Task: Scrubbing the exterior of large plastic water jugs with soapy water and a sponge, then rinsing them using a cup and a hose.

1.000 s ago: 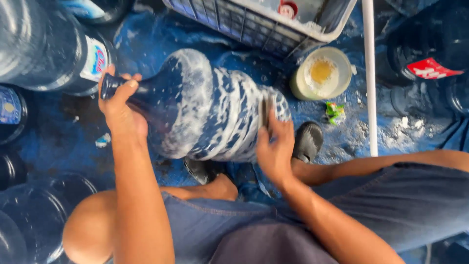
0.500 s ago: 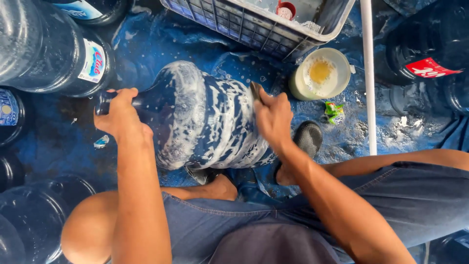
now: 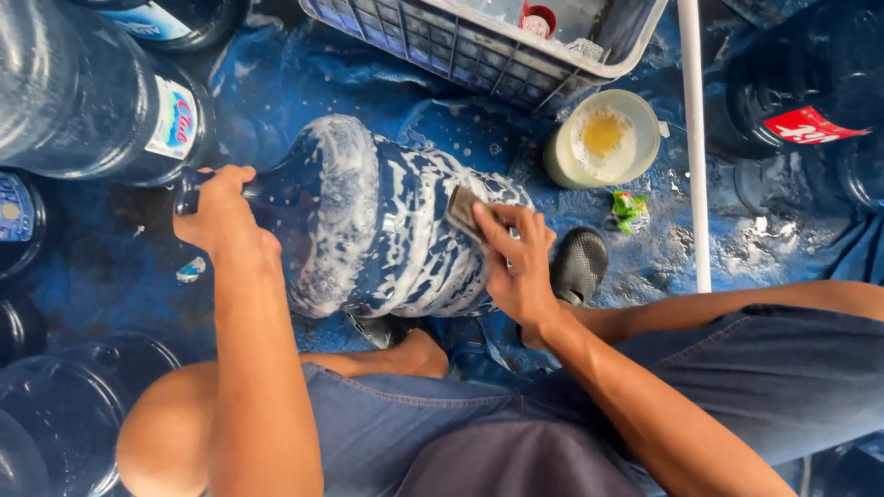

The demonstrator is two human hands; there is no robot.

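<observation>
Big jug: a large blue water jug point(image 3: 387, 221) lies on its side on the wet blue floor point(image 3: 304, 74), about the middle of it, neck pointing to the left edge, its body streaked with white soap foam.
Left hand: the left hand point(image 3: 221, 216) is wrapped tight around the jug's neck, fingers curled over it, steadying the jug.
Right hand: the right hand point(image 3: 517, 262) lies flat over the jug's base end, fingers pressing a small dark scrub pad point(image 3: 462, 212) against the foamy side.
Shoe: 1 dark perforated shoe point(image 3: 578, 265) sits on the floor just beside the right hand, near the jug's base.
Bowl: a pale round bowl point(image 3: 603, 138) with yellowish liquid stands near the far edge of the floor, close to the jug's base end.
Crate: a grey plastic crate point(image 3: 479, 46) stands at the far edge, just beyond the jug.
Wrapper: a small green wrapper point(image 3: 631, 210) lies between bowl and shoe.
Pole: a white pole point(image 3: 692, 138) runs up the right part of the floor, just right of the bowl.
Other jugs: more big jugs point(image 3: 83, 101) lie at the far left corner and another point(image 3: 801, 101) at the far right corner.
</observation>
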